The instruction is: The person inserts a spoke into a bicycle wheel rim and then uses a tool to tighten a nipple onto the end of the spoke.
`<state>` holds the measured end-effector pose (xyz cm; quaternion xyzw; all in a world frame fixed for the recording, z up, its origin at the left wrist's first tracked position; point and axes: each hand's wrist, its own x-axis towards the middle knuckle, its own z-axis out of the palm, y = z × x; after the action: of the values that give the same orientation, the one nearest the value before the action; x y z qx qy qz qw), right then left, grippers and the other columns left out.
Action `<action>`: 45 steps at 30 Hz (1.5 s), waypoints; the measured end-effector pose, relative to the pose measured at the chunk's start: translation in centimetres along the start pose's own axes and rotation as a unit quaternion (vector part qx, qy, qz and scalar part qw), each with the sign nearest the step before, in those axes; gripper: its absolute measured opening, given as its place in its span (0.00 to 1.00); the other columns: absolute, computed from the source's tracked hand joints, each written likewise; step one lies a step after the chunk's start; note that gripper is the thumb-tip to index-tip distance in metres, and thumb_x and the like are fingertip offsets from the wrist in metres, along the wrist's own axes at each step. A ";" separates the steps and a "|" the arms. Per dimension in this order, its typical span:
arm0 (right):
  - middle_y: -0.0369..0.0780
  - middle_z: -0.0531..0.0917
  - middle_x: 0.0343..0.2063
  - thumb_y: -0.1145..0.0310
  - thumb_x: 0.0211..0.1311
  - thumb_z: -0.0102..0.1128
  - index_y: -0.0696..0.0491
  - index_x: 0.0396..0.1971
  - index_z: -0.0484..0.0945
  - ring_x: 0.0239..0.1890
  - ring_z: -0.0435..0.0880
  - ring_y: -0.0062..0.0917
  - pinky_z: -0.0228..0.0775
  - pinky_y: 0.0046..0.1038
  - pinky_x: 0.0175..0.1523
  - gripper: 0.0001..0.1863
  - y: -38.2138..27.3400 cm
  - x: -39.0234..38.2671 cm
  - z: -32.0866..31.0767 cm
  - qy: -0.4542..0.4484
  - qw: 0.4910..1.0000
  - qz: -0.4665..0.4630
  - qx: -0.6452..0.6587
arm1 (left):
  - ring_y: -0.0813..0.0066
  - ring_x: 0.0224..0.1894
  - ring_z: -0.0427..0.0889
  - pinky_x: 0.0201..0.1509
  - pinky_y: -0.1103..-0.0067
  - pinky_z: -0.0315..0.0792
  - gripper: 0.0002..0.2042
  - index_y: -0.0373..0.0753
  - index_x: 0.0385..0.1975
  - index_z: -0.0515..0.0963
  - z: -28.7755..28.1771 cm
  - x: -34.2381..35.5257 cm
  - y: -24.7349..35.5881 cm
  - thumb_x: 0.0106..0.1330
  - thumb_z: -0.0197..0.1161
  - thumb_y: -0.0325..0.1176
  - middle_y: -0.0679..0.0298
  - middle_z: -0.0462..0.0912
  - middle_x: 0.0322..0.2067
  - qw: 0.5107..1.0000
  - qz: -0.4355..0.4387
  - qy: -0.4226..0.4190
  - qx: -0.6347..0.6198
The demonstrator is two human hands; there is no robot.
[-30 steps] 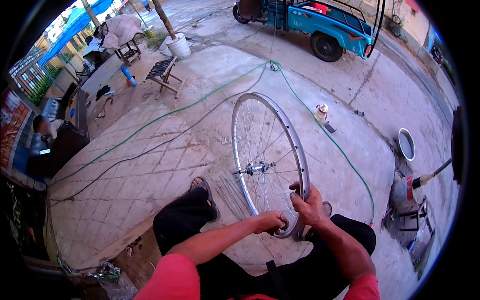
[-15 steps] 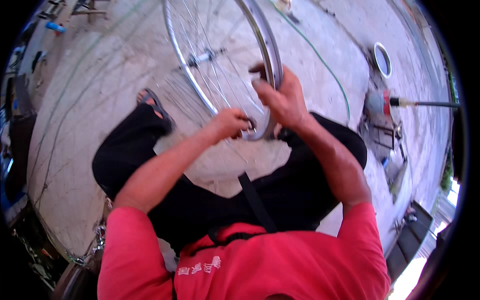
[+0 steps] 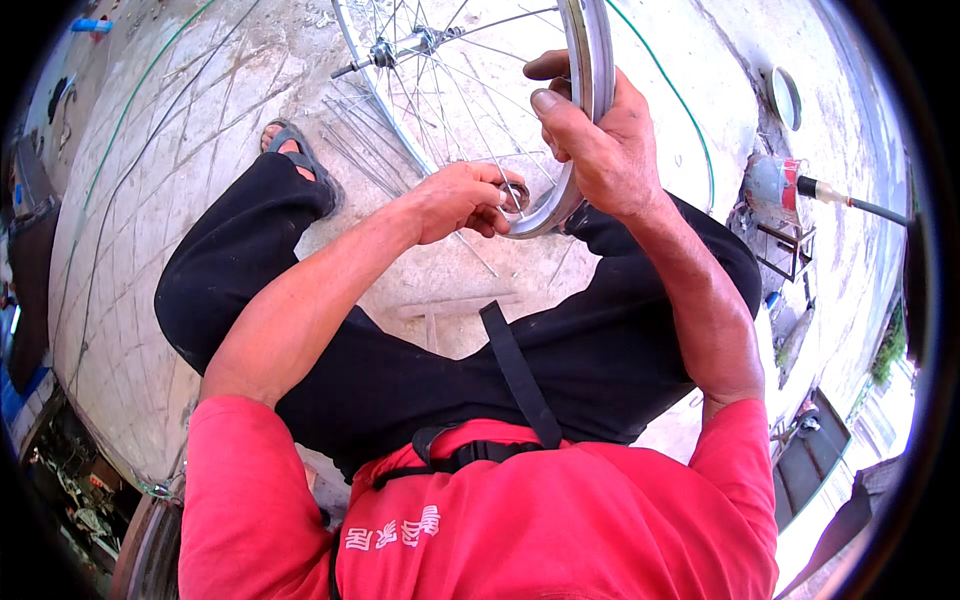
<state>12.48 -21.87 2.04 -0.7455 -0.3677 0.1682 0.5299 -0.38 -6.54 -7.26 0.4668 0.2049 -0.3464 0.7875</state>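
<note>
Now your view has tipped down, so the top of the bike wheel (image 3: 599, 60) is cut off, but its low end is easier to watch. It leans in front of you. Your right hand (image 3: 607, 150) is wrapped round the rim. Your left hand (image 3: 452, 203) stays at the bottom, fingers curled; I can't tell what they pinch. Thin rods (image 3: 362, 150) lie nearby.

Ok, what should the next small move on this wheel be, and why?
Probably a slight turn of the small round piece with the left hand: that hand appears to pinch it by the lower part of the bicycle wheel's rim, while the right hand grips the rim higher up, which should steady it.
</note>
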 end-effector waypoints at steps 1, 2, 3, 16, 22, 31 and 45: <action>0.33 0.76 0.22 0.58 0.73 0.59 0.60 0.54 0.78 0.24 0.76 0.13 0.68 0.21 0.30 0.21 0.0 -0.1 0.0 -0.005 1.000 0.006 0.003 | 0.76 0.33 0.85 0.38 0.78 0.77 0.24 0.30 0.63 0.73 0.2 0.1 0.0 0.66 0.58 0.29 0.60 0.85 0.42 1.000 -0.006 0.022 0.015; 0.33 0.76 0.22 0.58 0.73 0.59 0.59 0.54 0.79 0.24 0.76 0.14 0.68 0.21 0.30 0.21 0.0 -0.1 0.0 -0.005 1.000 0.008 -0.001 | 0.75 0.33 0.86 0.37 0.78 0.78 0.23 0.30 0.61 0.75 0.5 0.2 0.1 0.66 0.58 0.29 0.59 0.86 0.42 0.999 -0.011 0.044 0.030; 0.33 0.76 0.21 0.57 0.73 0.59 0.59 0.54 0.79 0.24 0.76 0.14 0.69 0.21 0.30 0.21 -0.1 -0.1 0.0 -0.003 1.000 0.007 -0.012 | 0.73 0.33 0.87 0.37 0.77 0.79 0.21 0.30 0.59 0.77 0.7 0.3 0.2 0.67 0.59 0.29 0.58 0.87 0.42 0.996 -0.022 0.074 0.048; 0.35 0.80 0.22 0.61 0.71 0.60 0.59 0.52 0.80 0.24 0.79 0.17 0.73 0.24 0.30 0.18 -0.5 0.2 -0.8 0.007 0.997 0.064 0.033 | 0.73 0.31 0.87 0.32 0.79 0.77 0.25 0.30 0.64 0.72 -0.9 -2.3 -1.1 0.68 0.60 0.32 0.57 0.87 0.42 0.975 -0.028 0.169 0.138; 0.33 0.79 0.22 0.61 0.72 0.61 0.59 0.52 0.80 0.23 0.78 0.16 0.72 0.23 0.29 0.18 -0.4 0.6 -0.9 0.014 0.998 0.041 0.038 | 0.75 0.33 0.86 0.34 0.79 0.77 0.24 0.31 0.64 0.72 -1.9 -2.1 -3.3 0.70 0.60 0.32 0.57 0.86 0.45 0.980 -0.017 0.182 0.076; 0.33 0.77 0.20 0.63 0.72 0.61 0.60 0.52 0.80 0.23 0.76 0.14 0.71 0.22 0.29 0.18 -0.8 1.0 -0.4 0.018 0.997 0.057 0.046 | 0.75 0.34 0.86 0.34 0.80 0.76 0.23 0.31 0.64 0.72 -3.1 0.2 -3.0 0.70 0.59 0.32 0.58 0.85 0.46 0.970 -0.041 0.204 0.128; 0.34 0.79 0.21 0.59 0.71 0.61 0.59 0.52 0.81 0.23 0.78 0.16 0.72 0.23 0.29 0.19 -0.7 1.0 -0.3 0.022 0.997 0.058 0.035 | 0.71 0.33 0.88 0.34 0.76 0.77 0.23 0.29 0.63 0.72 -3.9 2.0 -5.2 0.69 0.58 0.31 0.54 0.86 0.47 0.967 -0.067 0.217 0.113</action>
<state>13.11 -21.19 2.92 -0.7502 -0.3062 0.1948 0.5528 -2.87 -5.52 -13.46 0.6021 0.3615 -0.3095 0.6411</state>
